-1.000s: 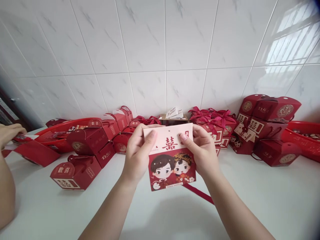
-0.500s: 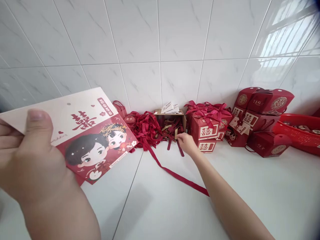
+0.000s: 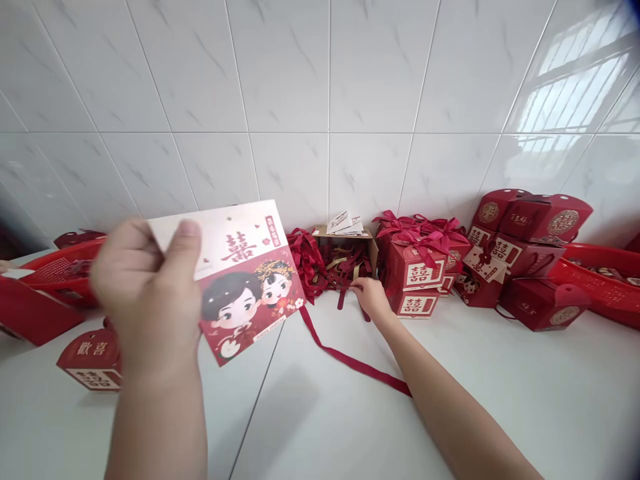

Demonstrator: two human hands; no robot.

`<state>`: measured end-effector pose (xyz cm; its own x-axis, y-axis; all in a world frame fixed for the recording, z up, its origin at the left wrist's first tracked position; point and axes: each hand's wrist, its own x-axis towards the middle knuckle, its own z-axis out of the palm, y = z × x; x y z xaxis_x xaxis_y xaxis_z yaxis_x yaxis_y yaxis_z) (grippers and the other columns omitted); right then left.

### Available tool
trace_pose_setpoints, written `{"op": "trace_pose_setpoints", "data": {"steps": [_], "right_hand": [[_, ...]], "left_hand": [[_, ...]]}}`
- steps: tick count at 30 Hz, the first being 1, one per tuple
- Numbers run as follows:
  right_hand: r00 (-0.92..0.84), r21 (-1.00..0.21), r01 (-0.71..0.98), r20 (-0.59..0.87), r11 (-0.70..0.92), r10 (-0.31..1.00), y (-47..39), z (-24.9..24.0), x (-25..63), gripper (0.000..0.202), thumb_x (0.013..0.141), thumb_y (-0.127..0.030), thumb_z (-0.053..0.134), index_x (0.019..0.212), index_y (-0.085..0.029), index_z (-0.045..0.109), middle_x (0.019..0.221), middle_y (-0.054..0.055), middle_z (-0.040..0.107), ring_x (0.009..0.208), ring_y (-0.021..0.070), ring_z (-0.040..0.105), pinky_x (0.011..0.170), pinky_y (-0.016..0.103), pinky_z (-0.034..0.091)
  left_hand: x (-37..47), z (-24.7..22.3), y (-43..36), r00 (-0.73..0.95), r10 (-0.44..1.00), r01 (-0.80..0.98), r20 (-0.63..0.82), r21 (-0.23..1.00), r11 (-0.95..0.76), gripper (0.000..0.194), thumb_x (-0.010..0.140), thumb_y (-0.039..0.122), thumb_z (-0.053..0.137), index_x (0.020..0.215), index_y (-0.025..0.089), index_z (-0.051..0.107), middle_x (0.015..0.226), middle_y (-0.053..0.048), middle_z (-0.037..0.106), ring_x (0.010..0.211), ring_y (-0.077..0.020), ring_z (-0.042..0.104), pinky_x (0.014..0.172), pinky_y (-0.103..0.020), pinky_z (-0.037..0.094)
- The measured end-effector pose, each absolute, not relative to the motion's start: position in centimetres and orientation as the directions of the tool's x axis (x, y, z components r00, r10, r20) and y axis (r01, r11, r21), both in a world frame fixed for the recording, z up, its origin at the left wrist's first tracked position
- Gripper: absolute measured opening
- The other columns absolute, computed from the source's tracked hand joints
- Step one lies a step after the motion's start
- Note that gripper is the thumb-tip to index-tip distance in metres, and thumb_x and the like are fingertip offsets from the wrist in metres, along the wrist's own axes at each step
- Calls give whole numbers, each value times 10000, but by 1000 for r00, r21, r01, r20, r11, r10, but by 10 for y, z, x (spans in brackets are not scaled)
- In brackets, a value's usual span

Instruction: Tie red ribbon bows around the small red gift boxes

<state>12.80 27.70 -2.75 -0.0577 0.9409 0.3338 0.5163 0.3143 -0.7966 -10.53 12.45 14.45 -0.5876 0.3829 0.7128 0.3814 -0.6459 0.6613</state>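
Note:
My left hand [image 3: 155,293] is closed on a flat wedding card [image 3: 247,283], thumb on its front. The card is white above and red below, with a cartoon couple, red characters and a small hole near the top. Lower and further right, my right hand [image 3: 373,298] pinches its fingertips at the front of an open cardboard box [image 3: 374,250]. Dark red and tan strips [image 3: 345,263] fill this box and some hang out of it. What the fingertips hold is too small to make out. A red ribbon [image 3: 355,363] trails across the white surface.
Tangled red ribbons [image 3: 305,260] lie left of the cardboard box, and white paper slips [image 3: 345,225] rest on top. Bow-topped gift boxes [image 3: 420,267] and stacked red boxes [image 3: 535,253] stand right. Another gift box [image 3: 93,360] and red baskets [image 3: 600,287] flank the scene.
The card has moved right and farther from the camera in my left hand. The view has shifted left, showing a basket and gift box there. My right hand stays at the cardboard box, slightly lower.

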Motion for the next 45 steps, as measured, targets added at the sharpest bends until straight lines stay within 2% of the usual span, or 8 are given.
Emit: {"op": "trace_pose_setpoints", "data": {"steps": [4, 9, 13, 18, 22, 26, 29, 45], "right_hand": [[-72, -836, 398, 383, 378, 921, 256, 16, 138, 99, 833, -251, 683, 832, -155, 707, 758, 23, 698, 714, 159, 660, 722, 330, 564], [-182, -834, 168, 497, 525, 848, 203, 69, 162, 159, 752, -343, 745, 819, -201, 766, 754, 22, 734, 530, 133, 644, 537, 275, 577], [-455, -691, -218, 697, 690, 554, 164, 88, 179, 48, 779, -222, 742, 794, -225, 787, 718, 33, 725, 499, 112, 634, 436, 214, 539], [-526, -531, -293, 784, 795, 329, 135, 102, 188, 156, 867, -185, 653, 939, -251, 775, 791, 52, 732, 652, 127, 689, 547, 203, 560], [-607, -453, -243, 760, 858, 230, 114, 115, 190, 184, 917, -188, 584, 947, -208, 764, 760, 47, 722, 645, 97, 682, 570, 162, 537], [-665, -280, -94, 731, 955, 149, 96, 124, 193, 208, 939, -182, 545, 918, -199, 752, 736, 33, 719, 617, 85, 665, 597, 173, 529], [-697, -221, -39, 705, 975, 132, 88, 127, 194, 198, 933, -169, 555, 886, -231, 737, 712, 11, 717, 595, 81, 655, 594, 184, 523], [-643, -170, -26, 758, 985, 114, 85, 120, 186, 226, 940, -209, 559, 801, -165, 732, 642, 6, 655, 568, 68, 573, 525, 207, 396]], "left_hand": [[-103, 128, 162, -491, 538, 302, 685, 713, -633, 220, 756, 302, 715, 756, 152, 555, 678, 37, 582, 597, -92, 522, 540, -203, 396], [-67, 87, 202, -334, 780, 104, 529, 843, -527, 279, 827, 437, 578, 774, 214, 419, 724, 53, 519, 608, -108, 524, 554, -216, 419], [-28, 44, 217, -73, 877, 168, 475, 872, -459, 297, 802, 416, 608, 699, 201, 431, 616, 67, 451, 550, -103, 473, 518, -209, 377], [-12, 35, 213, 178, 902, 261, 394, 865, -429, 244, 760, 393, 661, 718, 185, 540, 701, 20, 566, 658, -152, 560, 611, -270, 459], [-21, 77, 171, 197, 779, 345, 596, 701, -624, 354, 778, 361, 670, 1087, 223, 567, 1231, -90, 554, 1210, -260, 469, 1008, -404, 380], [-26, 117, 112, 577, 425, 189, 697, 392, -900, 172, 798, 229, 620, 971, 228, 622, 1265, -86, 544, 1221, -279, 449, 1041, -447, 350], [-24, 126, 87, 658, 286, 110, 697, 287, -952, 177, 771, 153, 587, 932, 221, 618, 1122, -82, 616, 1145, -270, 504, 1034, -448, 346], [-22, 127, 80, 751, 271, 144, 602, 252, -957, 174, 811, 48, 588, 882, 206, 568, 951, -45, 625, 1099, -207, 516, 1083, -401, 319]]}}
